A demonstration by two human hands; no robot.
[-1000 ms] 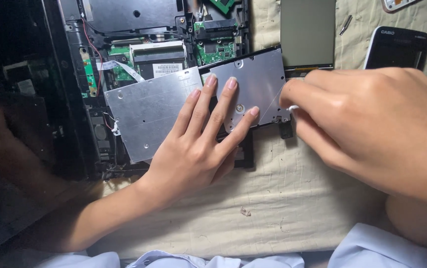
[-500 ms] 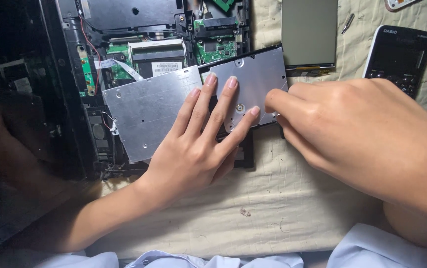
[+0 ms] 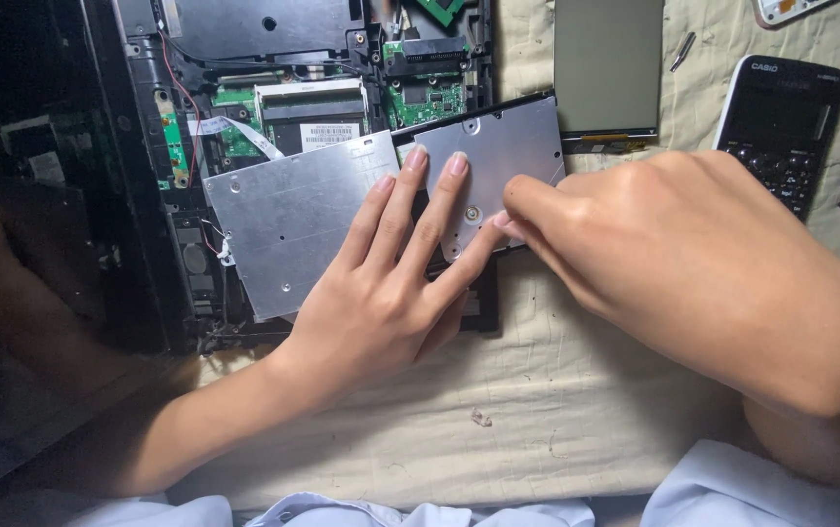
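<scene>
Pressing flat on a thin rectangular silver metal drive (image 3: 312,220), the left hand (image 3: 390,293) lies palm down with its fingers (image 3: 410,190) spread wide and straight, grasping nothing. The fingertips reach onto the drive's right half, near a small screw hole in the metal. The drive itself lies tilted across the near right corner of an opened black laptop base (image 3: 146,195), its left part over the chassis and its right part overhanging onto the cream quilted cloth (image 3: 537,410) that covers the surface.

Coming in from the right, the right hand (image 3: 693,263) is curled, knuckles up, with its fingertips pinched together at the drive's near right edge, just beside the left index finger. Whether those fingertips hold a small tool or screw, or only touch the metal, cannot be told, since the hand hides its own grip.

Inside the laptop base, green circuit boards (image 3: 420,98) and a red wire (image 3: 181,83) show on the far side of the drive. Farther right on the cloth lie a flat grey rectangular panel (image 3: 605,63) and a black calculator with a white rim (image 3: 781,122), both well apart from the left hand. White sleeves (image 3: 752,488) show along the near edge.
</scene>
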